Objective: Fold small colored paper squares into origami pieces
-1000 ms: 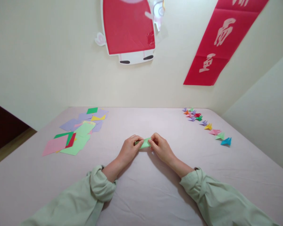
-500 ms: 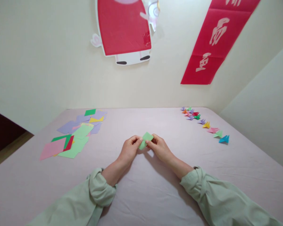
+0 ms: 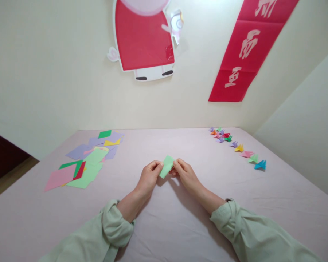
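Observation:
A small light green piece of folded paper point(image 3: 167, 166) is held up between my two hands, over the middle of the table. My left hand point(image 3: 150, 174) pinches its left edge between thumb and fingers. On the other side, my right hand point(image 3: 185, 172) grips the right edge near the upper corner, its other fingers curled beneath. The fingertips behind the paper are partly hidden.
Loose coloured paper sheets point(image 3: 61, 177) lie overlapping on the left of the pale pink table surface point(image 3: 164, 233). Along the right runs a row of small folded paper figures, with a blue folded figure point(image 3: 260, 165) nearest. A wall point(image 3: 164, 109) borders the far edge.
The light green paper has turned and now shows as a narrower strip. My right thumb has moved from the paper's face to its right edge. The view has tipped up slightly.

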Available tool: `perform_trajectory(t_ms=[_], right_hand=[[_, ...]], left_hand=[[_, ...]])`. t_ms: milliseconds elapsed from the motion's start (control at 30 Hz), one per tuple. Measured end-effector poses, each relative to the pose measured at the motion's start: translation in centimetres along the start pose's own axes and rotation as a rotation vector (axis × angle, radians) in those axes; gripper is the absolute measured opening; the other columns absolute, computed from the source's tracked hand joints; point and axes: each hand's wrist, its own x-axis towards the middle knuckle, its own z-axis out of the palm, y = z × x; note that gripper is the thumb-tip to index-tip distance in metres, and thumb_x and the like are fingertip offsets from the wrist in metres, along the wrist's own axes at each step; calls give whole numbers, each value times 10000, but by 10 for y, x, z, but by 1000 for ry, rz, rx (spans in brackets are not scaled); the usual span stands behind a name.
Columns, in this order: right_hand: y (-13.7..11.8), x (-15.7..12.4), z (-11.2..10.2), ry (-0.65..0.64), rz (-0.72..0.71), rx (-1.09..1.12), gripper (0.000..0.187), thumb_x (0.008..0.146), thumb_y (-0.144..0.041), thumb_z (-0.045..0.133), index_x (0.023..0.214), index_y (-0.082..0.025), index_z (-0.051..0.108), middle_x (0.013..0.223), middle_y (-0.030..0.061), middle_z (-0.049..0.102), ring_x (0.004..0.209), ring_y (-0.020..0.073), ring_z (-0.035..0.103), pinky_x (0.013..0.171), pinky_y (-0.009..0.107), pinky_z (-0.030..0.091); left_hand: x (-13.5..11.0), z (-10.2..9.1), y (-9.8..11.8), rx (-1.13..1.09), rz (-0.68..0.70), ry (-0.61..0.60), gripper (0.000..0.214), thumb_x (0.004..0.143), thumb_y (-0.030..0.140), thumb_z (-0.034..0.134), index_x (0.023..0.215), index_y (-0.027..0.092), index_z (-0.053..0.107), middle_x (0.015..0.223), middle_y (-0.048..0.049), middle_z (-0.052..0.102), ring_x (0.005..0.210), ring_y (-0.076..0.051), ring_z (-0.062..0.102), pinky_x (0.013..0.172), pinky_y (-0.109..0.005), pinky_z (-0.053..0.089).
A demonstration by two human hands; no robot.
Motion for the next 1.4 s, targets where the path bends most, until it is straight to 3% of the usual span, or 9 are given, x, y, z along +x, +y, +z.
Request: perform_trajectory(t_ms=[100,300,467,667,1000,1200,1300,1400], right_hand=[[0,-1,4,-1,-19,35,304,777,-465,645,713,-205,503,662,-15,577,639,143,559,611,266,465],[2,4,1,59,39,152,327,740,-481,653,713,-206,476,619,-56,470,562,111,454,551,245,417],[-5,-2,-1,-93,-39,-38,249,810,-389,581,696,-201,466,613,-59,429,562,103,387,532,230,320],[-8,-7,1,-188,-93,-212,170,838,-307,510,709,-204,470,629,-55,424,597,116,387,557,238,306],[-8,-6,-1,-172,-83,-244,120,774,-210,494,659,-199,464,615,-53,451,601,117,406,569,237,315],[-3,-5,-3,-183,-50,-188,100,775,-169,480,681,-195,504,646,-21,568,633,136,517,600,248,388],[-2,-7,-4,-127,-126,-239,90,813,-181,495,851,-192,576,779,4,615,666,141,555,622,260,426],[-5,-10,-4,-180,-288,-306,315,823,-120,473,1096,-222,591,971,35,624,743,138,571,684,271,449]], left_hand=[[-1,0,0,-39,-24,-19,271,770,423,641,756,153,633,709,-2,617,667,-130,510,629,-225,382],[0,2,1,82,7,-73,257,761,394,640,689,149,610,654,11,579,643,-128,500,650,-237,391],[2,1,5,99,16,-83,277,723,408,685,814,158,608,756,0,602,704,-140,527,668,-239,409],[-2,1,3,41,43,-128,210,764,345,655,731,159,562,701,26,532,672,-111,469,642,-215,380],[15,-10,-10,-190,4,103,256,695,349,728,752,164,561,664,47,517,624,-91,460,608,-209,379],[23,-17,-8,-388,-63,220,363,588,371,805,738,163,547,642,61,525,603,-77,479,604,-199,397],[22,-21,-3,-433,-150,114,393,550,352,843,735,154,558,647,56,532,596,-75,495,611,-206,417],[16,-19,1,-417,-229,-69,389,575,360,846,751,153,568,641,48,536,591,-87,517,603,-220,423]])
